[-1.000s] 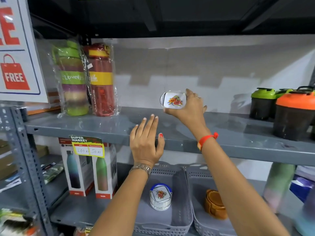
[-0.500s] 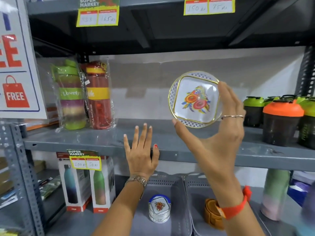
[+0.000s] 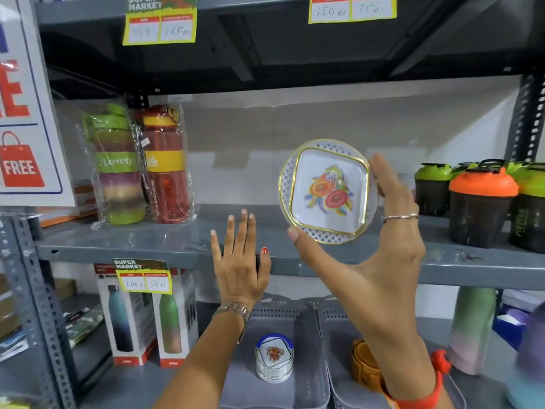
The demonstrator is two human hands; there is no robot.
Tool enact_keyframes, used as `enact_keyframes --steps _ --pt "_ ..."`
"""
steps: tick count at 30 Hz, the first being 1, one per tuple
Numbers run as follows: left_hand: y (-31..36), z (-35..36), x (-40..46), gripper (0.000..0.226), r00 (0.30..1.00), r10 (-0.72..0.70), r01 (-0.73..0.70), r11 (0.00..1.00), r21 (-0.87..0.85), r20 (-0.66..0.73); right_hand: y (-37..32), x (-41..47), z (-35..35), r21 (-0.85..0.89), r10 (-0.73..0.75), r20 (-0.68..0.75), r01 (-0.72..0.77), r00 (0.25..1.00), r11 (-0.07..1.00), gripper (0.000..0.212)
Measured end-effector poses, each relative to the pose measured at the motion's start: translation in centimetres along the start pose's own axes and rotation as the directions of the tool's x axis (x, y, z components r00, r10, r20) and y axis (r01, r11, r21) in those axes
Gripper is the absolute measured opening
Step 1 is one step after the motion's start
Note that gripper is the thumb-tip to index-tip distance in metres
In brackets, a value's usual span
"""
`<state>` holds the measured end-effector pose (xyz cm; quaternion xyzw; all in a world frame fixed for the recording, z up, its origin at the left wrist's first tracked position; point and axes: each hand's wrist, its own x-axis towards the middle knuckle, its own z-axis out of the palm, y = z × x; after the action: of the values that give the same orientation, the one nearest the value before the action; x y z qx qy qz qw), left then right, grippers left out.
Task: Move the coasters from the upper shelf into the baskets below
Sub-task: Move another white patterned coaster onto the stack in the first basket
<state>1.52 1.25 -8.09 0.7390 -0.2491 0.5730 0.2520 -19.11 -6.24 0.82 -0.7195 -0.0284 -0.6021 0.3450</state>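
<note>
My right hand (image 3: 380,249) holds a white coaster (image 3: 327,191) with a gold rim and a floral print, lifted in front of the upper shelf (image 3: 177,246) with its face turned toward me. My left hand (image 3: 240,261) is open, fingers spread, resting against that shelf's front edge. Below, the left grey basket (image 3: 306,326) holds a stack of matching white coasters (image 3: 274,361). The right grey basket (image 3: 333,320) holds a stack of orange-brown coasters (image 3: 364,364).
Wrapped bottles (image 3: 138,163) stand at the left of the upper shelf, and shaker cups (image 3: 480,202) at the right. Boxed bottles (image 3: 147,314) sit left of the baskets. A pastel bottle (image 3: 472,329) stands right of them. A sale sign (image 3: 26,113) hangs at far left.
My right hand has lifted the white coaster off the upper shelf and brought it closer, turning its face toward me. The left hand stays at the shelf edge.
</note>
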Motion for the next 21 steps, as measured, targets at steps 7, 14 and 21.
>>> enact_keyframes --steps 7,14,21 --pt "-0.7 0.6 -0.1 0.057 0.999 0.052 -0.05 0.992 0.112 -0.015 3.0 -4.9 0.0 0.044 0.098 0.274 -0.114 0.957 0.992 0.06" --pt "-0.3 0.5 -0.6 0.057 0.999 0.031 -0.029 0.998 0.059 -0.037 12.6 -11.9 6.1 -0.488 0.574 0.495 -0.337 0.653 0.805 0.086" --pt "-0.5 0.9 -0.3 0.059 0.998 0.022 -0.019 0.998 0.057 -0.057 20.0 -18.1 12.6 -0.718 0.778 0.503 -0.32 0.376 0.618 0.085"
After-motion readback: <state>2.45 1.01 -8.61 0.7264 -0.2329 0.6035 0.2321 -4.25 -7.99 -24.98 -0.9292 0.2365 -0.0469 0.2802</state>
